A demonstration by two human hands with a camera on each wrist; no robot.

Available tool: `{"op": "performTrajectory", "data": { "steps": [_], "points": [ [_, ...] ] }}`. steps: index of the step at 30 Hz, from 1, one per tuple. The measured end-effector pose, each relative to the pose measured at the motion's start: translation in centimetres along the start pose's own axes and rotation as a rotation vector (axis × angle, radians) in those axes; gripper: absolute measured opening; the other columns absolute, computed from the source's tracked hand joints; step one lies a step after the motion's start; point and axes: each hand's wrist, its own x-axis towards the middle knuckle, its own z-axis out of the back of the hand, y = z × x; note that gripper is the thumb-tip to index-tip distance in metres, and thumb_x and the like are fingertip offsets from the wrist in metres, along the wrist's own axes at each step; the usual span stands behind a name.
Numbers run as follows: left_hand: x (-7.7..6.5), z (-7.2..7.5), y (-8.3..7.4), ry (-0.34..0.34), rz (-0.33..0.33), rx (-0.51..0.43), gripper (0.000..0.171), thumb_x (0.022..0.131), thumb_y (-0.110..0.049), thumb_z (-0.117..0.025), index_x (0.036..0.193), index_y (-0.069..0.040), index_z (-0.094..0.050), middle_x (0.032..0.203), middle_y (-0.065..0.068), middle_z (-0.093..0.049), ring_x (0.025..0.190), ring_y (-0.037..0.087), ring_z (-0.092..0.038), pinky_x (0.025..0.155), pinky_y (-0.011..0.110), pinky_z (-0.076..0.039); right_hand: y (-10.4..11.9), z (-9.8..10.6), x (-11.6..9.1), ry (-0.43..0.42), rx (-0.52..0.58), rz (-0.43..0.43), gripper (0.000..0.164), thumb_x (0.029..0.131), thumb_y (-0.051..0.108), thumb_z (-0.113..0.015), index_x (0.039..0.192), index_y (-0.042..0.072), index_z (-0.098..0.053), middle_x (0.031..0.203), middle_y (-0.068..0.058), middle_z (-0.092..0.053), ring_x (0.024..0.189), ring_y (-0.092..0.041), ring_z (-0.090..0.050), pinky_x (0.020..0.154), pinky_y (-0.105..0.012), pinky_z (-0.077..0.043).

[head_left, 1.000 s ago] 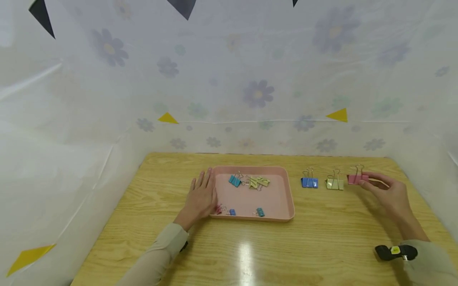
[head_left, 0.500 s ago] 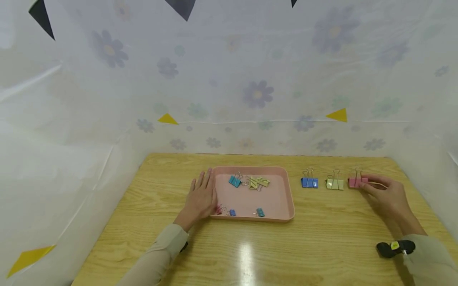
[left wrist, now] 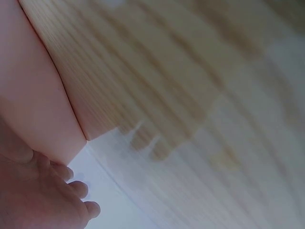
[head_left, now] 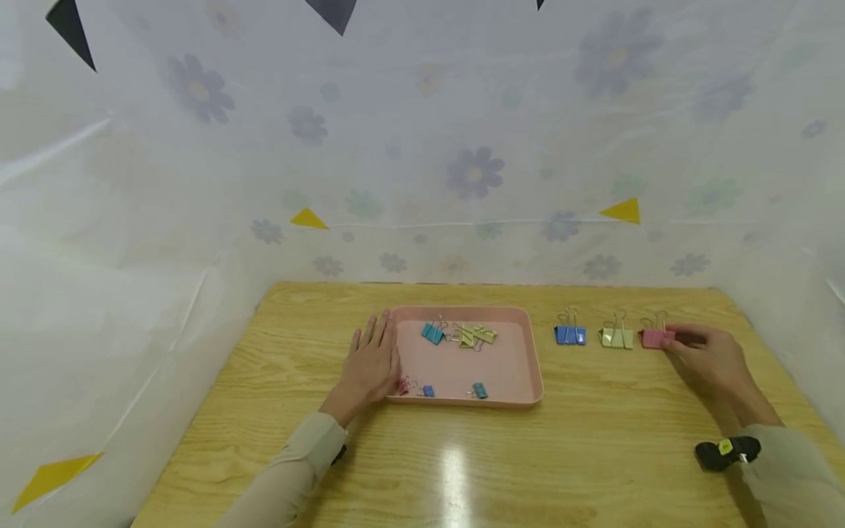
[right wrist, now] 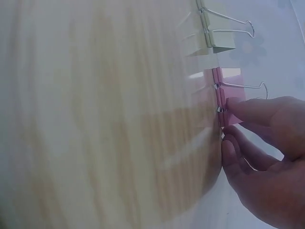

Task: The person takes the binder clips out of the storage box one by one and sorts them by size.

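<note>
With thumb and fingers my right hand (head_left: 711,361) pinches the right end of a pink binder clip (head_left: 655,338), which stands on the table with its wire handles up. To its left stand a light yellow-green binder clip (head_left: 617,338) and a blue binder clip (head_left: 571,335), making a row. My left hand (head_left: 371,359) lies with straight fingers along the left wall of a pink tray (head_left: 508,367). In the right wrist view the thumb presses on the pink clip's face, close by the yellow-green one.
Inside the tray lie a teal binder clip (head_left: 433,333), yellow-green clips (head_left: 467,337) in a cluster, and small pink (head_left: 403,386), blue (head_left: 428,391) and teal (head_left: 480,391) clips near its front wall. A flower-patterned white sheet (head_left: 422,147) rises behind the wooden table (head_left: 528,462).
My right hand has shifted slightly left with the pink clip, bringing it nearer to the yellow-green one. Its wire handles now stand apart. The left hand has stayed on the tray.
</note>
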Motion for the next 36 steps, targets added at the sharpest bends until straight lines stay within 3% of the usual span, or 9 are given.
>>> {"op": "performTrajectory", "data": {
  "steps": [9,10,13,16,18,28,36],
  "points": [
    [-0.1,0.0,0.1,-0.023,-0.015,-0.003,0.059,0.111,-0.024,-0.031,0.163,0.001,-0.018,0.170,0.016,-0.016,0.155,0.039,-0.017,0.122,0.058,-0.018,0.7,0.3,-0.2,0.015,-0.017,-0.015,0.048,0.101,0.024,-0.067,0.133,-0.012,-0.061,0.115,-0.032,-0.068,0.082,0.024,-0.044,0.063,-0.009,-0.044],
    [-0.1,0.0,0.1,-0.025,-0.017,-0.004,0.059,0.111,-0.025,-0.031,0.163,0.001,-0.018,0.170,0.016,-0.016,0.155,0.039,-0.017,0.122,0.059,-0.018,0.7,0.3,-0.3,0.009,-0.009,-0.014,0.049,0.101,0.024,-0.067,0.133,-0.012,-0.060,0.113,-0.028,-0.070,0.082,0.024,-0.045,0.064,-0.008,-0.044],
    [-0.1,-0.1,0.1,-0.026,-0.018,0.003,0.060,0.111,-0.026,-0.032,0.163,0.001,-0.019,0.170,0.017,-0.017,0.155,0.040,-0.018,0.122,0.059,-0.019,0.8,0.4,-0.6,-0.028,0.019,-0.018,0.053,0.101,0.024,-0.068,0.138,-0.012,-0.056,0.105,0.000,-0.071,0.083,0.024,-0.046,0.065,-0.007,-0.043],
    [-0.1,-0.1,0.1,-0.022,-0.019,0.006,0.060,0.111,-0.026,-0.032,0.163,0.001,-0.019,0.170,0.017,-0.016,0.155,0.040,-0.018,0.122,0.059,-0.019,0.9,0.6,-1.0,-0.082,0.068,-0.012,0.055,0.101,0.021,-0.068,0.143,-0.010,-0.052,0.104,0.025,-0.058,0.086,0.024,-0.047,0.066,-0.005,-0.043],
    [-0.1,0.0,0.0,-0.019,-0.018,0.008,0.061,0.111,-0.026,-0.032,0.163,0.001,-0.019,0.170,0.016,-0.016,0.155,0.040,-0.017,0.122,0.059,-0.018,1.2,0.8,-1.2,-0.116,0.103,0.003,0.055,0.100,0.018,-0.068,0.144,-0.009,-0.051,0.103,0.031,-0.055,0.087,0.023,-0.048,0.067,-0.004,-0.043],
    [0.0,-0.1,0.1,-0.014,-0.010,0.011,0.061,0.111,-0.026,-0.031,0.163,0.001,-0.016,0.171,0.015,-0.014,0.155,0.039,-0.015,0.122,0.058,-0.017,3.4,0.6,-1.8,-0.242,0.199,0.024,0.045,0.096,0.016,-0.073,0.138,0.004,-0.061,0.109,0.028,-0.057,0.093,0.017,-0.054,0.071,-0.003,-0.045],
    [0.0,0.1,0.0,-0.014,-0.006,0.013,0.061,0.110,-0.026,-0.032,0.163,0.000,-0.017,0.170,0.015,-0.014,0.155,0.038,-0.015,0.122,0.058,-0.017,6.6,-1.0,-2.3,-0.199,0.338,0.134,0.043,0.096,0.000,-0.070,0.138,0.005,-0.062,0.120,0.015,-0.064,0.101,0.006,-0.061,0.081,-0.004,-0.047]
  ]
}}
